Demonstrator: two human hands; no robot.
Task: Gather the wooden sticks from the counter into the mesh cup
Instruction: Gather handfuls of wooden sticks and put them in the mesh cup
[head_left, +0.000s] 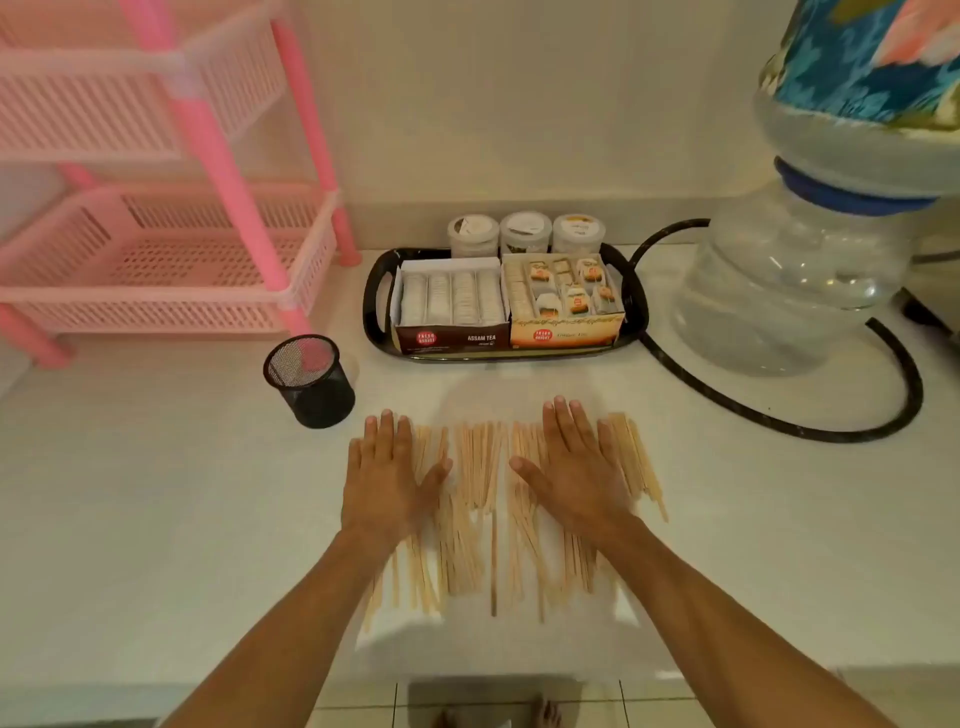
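Both hands lie flat and spread on the wooden sticks (480, 512), palms down, fingers straight, so nothing is grasped: the left hand (387, 480) presses on the left part of the row and the right hand (574, 475) on the right part, with a strip of uncovered sticks between the two thumbs. The sticks are spread in one wide layer on the white counter (156, 519), mostly pointing away from the person, some a little crooked, and their near ends stop short of the counter's front edge. To the left of the sticks the counter is bare and wide; to the right there is also free surface up to the black hose (883, 415) that curves around the base of the large water bottle (779, 291). The black mesh cup (310, 381) stands upright just beyond and left of the left hand, near its fingertips but not touching them, and its mouth is open upward. Behind the sticks, apart from them, a black tray (376, 291) holds two open boxes of tea bags (506, 306), and three small round jars (524, 234) stand at its far side against the wall. The pink plastic rack (171, 260) stands at the far left, behind the cup.
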